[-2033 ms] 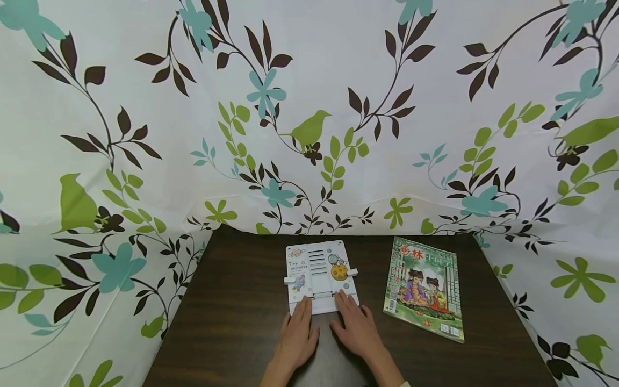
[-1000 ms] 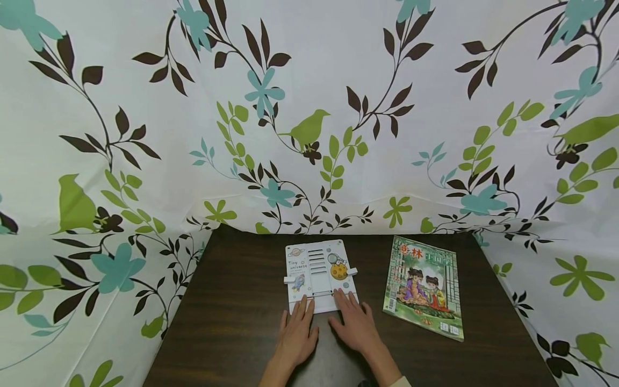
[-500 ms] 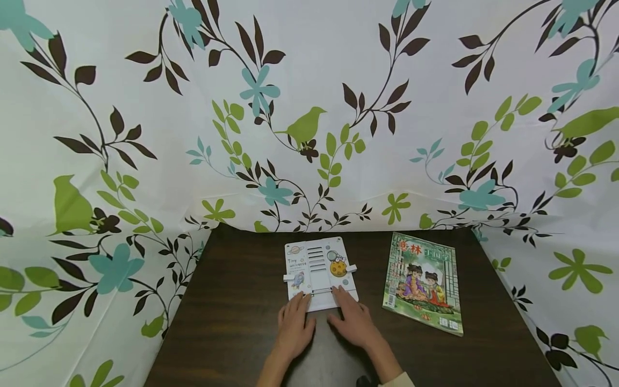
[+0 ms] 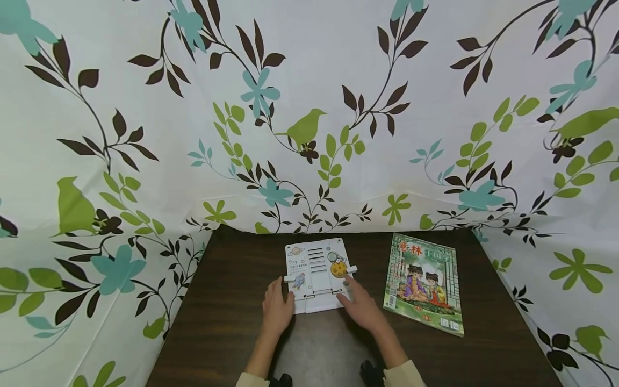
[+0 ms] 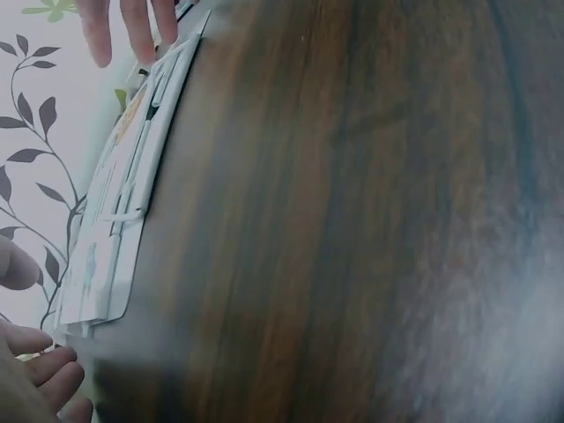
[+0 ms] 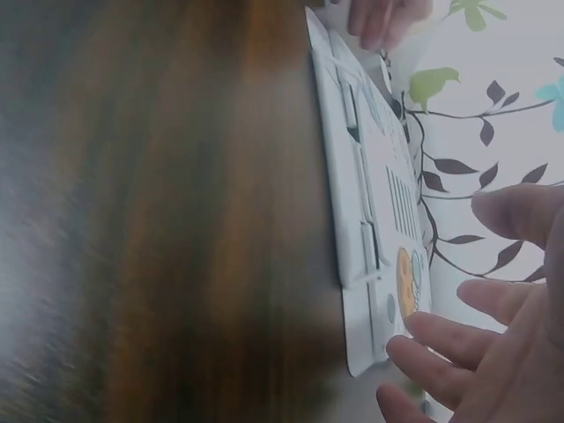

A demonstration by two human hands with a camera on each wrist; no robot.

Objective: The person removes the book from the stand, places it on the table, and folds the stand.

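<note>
A white folding book stand [image 4: 320, 275] with cartoon planets and the words "Tiny universe" lies flat on the dark wooden table [image 4: 217, 333]. My left hand [image 4: 278, 309] is at its left edge, fingers loosely bent beside the side tab. On the other side my right hand [image 4: 362, 305] spreads its fingers over the lower right corner, thumb near the front ledge. In the right wrist view those fingers [image 6: 441, 344] look relaxed and apart from each other, holding nothing. The left wrist view shows the stand [image 5: 115, 203] edge-on; whether the left fingertips touch it, I cannot tell.
A magazine [image 4: 424, 285] with two illustrated children on its cover lies to the right of the stand. Behind the table hangs a white curtain [image 4: 309, 64] printed with leaves and birds. Black devices [image 4: 371, 372] sit at both wrists.
Both hands were resting on the stand's front ledge. They have since moved apart, the left to the left edge and the right toward the right edge. The stand still lies flat.
</note>
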